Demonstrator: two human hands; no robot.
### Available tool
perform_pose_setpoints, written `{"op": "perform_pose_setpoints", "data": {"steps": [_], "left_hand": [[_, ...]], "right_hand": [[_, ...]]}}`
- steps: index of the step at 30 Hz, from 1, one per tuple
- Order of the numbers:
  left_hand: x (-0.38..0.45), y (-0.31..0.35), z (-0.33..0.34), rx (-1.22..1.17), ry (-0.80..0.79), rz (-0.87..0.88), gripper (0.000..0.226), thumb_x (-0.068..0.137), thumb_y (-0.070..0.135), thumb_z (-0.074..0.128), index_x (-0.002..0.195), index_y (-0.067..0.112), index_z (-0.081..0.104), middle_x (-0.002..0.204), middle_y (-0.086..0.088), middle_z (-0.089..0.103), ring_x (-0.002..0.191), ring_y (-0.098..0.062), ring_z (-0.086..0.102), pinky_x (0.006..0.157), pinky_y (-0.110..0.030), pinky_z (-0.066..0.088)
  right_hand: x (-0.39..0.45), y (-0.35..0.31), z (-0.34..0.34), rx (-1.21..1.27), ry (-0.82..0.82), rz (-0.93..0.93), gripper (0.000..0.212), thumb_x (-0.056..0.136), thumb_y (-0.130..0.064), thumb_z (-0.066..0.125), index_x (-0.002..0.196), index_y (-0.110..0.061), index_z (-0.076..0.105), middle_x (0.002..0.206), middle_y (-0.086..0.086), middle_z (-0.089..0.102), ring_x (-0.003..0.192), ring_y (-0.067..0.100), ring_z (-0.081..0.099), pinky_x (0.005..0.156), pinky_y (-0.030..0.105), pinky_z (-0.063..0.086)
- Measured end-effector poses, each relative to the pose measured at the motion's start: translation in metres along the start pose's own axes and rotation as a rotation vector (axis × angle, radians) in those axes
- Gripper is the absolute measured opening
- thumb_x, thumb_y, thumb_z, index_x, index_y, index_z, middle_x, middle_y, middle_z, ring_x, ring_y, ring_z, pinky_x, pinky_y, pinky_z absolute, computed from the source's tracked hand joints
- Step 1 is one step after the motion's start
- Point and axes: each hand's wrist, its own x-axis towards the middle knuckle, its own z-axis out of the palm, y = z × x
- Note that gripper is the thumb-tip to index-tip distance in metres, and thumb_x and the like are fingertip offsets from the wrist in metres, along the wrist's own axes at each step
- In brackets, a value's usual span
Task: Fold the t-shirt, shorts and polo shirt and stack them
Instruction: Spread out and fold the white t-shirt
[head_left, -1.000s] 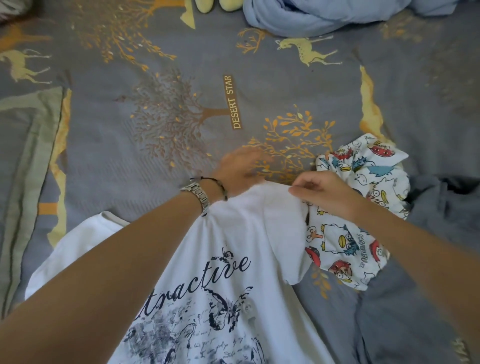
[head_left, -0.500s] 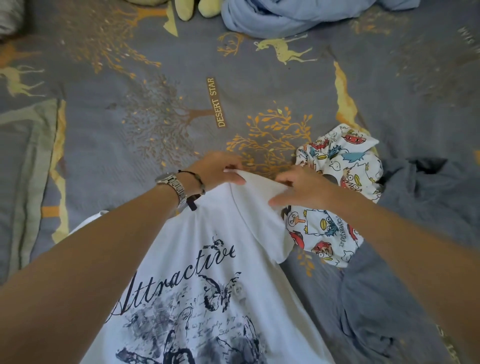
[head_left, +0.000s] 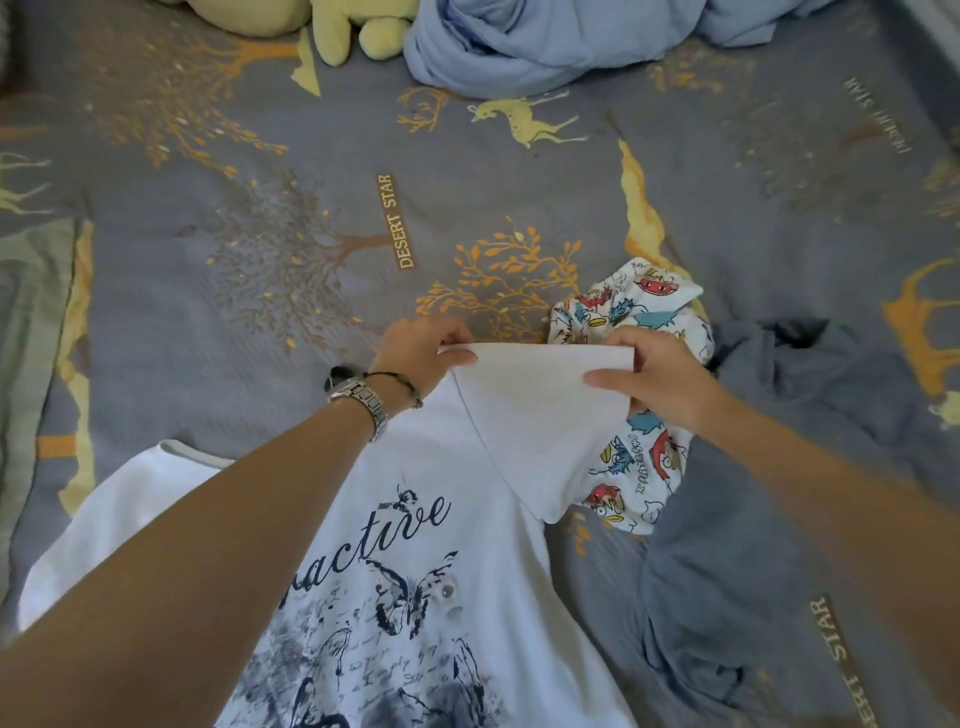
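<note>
Single head-worn wide-angle view, looking forward and down, close above the bedspread (head_left: 218, 291)

Grey bedsheet (head_left: 727, 218) (tree, deer prints), daylight

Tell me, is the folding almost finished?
Not nearly. Nothing looks folded or stacked yet. Both hands, left hand and right hand, pinch the sleeve of the white t-shirt, lifting it. The cartoon shorts and the grey polo shirt lie crumpled on the bedspread, waiting.
</note>
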Motion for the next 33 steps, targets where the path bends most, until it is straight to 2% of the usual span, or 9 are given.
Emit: {"op": "perform_pose_setpoints", "data": {"steps": [6,9,11,15,18,21,26,29,33], "left_hand": [[0.010,0.019,0.044,-0.004,0.105,-0.030,0.015,0.081,0.019,0.066,0.095,0.015,0.067,0.094,0.002,0.065,0.092,-0.015,0.058,0.085,-0.029,0.044],[0.010,0.027,0.053,-0.062,0.063,0.080,0.016,0.081,0.017,0.066,0.097,0.012,0.065,0.094,0.003,0.064,0.091,-0.012,0.059,0.084,-0.018,0.043],[0.014,0.034,0.056,-0.073,0.030,0.095,0.016,0.082,0.018,0.066,0.098,0.014,0.065,0.090,0.008,0.059,0.087,-0.008,0.056,0.079,-0.014,0.041],[0.021,0.059,0.063,-0.093,-0.045,0.103,0.020,0.082,0.020,0.066,0.102,0.016,0.064,0.089,0.008,0.059,0.077,-0.006,0.051,0.066,-0.007,0.038],[0.026,0.079,0.073,-0.010,-0.166,0.169,0.027,0.082,0.021,0.067,0.109,0.018,0.063,0.092,0.002,0.058,0.079,-0.010,0.049,0.068,-0.017,0.035],[0.029,0.095,0.082,0.069,-0.318,0.163,0.034,0.083,0.026,0.065,0.116,0.020,0.059,0.090,-0.001,0.054,0.081,-0.014,0.049,0.075,-0.026,0.039],[0.030,0.105,0.086,0.065,-0.327,0.099,0.039,0.085,0.035,0.061,0.121,0.021,0.054,0.083,0.002,0.050,0.080,-0.016,0.048,0.073,-0.024,0.035],[0.030,0.108,0.087,0.084,-0.340,0.076,0.040,0.087,0.037,0.058,0.123,0.019,0.054,0.087,0.004,0.047,0.084,-0.015,0.046,0.076,-0.025,0.036],[0.032,0.109,0.094,0.116,-0.328,-0.006,0.039,0.086,0.044,0.056,0.113,0.017,0.058,0.106,-0.004,0.060,0.098,-0.022,0.055,0.086,-0.034,0.044]], "right_hand": [[0.013,0.035,0.024,0.037,0.264,-0.009,0.017,0.081,-0.018,0.069,0.094,-0.010,0.063,0.088,0.012,0.070,0.070,0.019,0.064,0.052,0.016,0.050],[0.013,0.043,0.034,0.161,0.319,0.095,0.010,0.078,-0.023,0.072,0.079,-0.015,0.066,0.086,0.014,0.071,0.078,0.029,0.066,0.069,0.032,0.056],[0.005,0.050,0.036,0.245,0.252,0.162,0.011,0.075,-0.023,0.075,0.081,-0.017,0.068,0.091,0.013,0.072,0.080,0.024,0.068,0.074,0.039,0.057],[-0.021,0.066,0.037,0.248,0.015,0.247,0.023,0.073,-0.016,0.077,0.094,-0.009,0.070,0.087,0.002,0.071,0.075,0.008,0.066,0.065,0.017,0.053],[-0.035,0.076,0.037,0.243,-0.107,0.196,0.025,0.079,-0.008,0.071,0.103,-0.008,0.068,0.086,-0.004,0.069,0.074,0.000,0.065,0.064,0.011,0.053],[-0.042,0.079,0.037,0.228,-0.082,0.072,0.017,0.083,-0.008,0.066,0.099,-0.015,0.066,0.080,-0.006,0.067,0.067,-0.008,0.062,0.062,0.008,0.047],[-0.047,0.080,0.040,0.166,-0.032,-0.050,0.020,0.085,-0.016,0.065,0.098,-0.001,0.064,0.069,0.003,0.059,0.059,0.002,0.049,0.058,0.019,0.039],[-0.048,0.081,0.041,0.125,-0.015,-0.093,0.026,0.084,-0.020,0.066,0.091,0.004,0.061,0.074,0.022,0.060,0.063,0.013,0.049,0.059,0.029,0.038],[-0.050,0.081,0.042,0.161,-0.013,-0.110,0.025,0.084,-0.021,0.064,0.099,-0.001,0.061,0.090,0.020,0.067,0.083,0.030,0.065,0.073,0.045,0.051]]}}
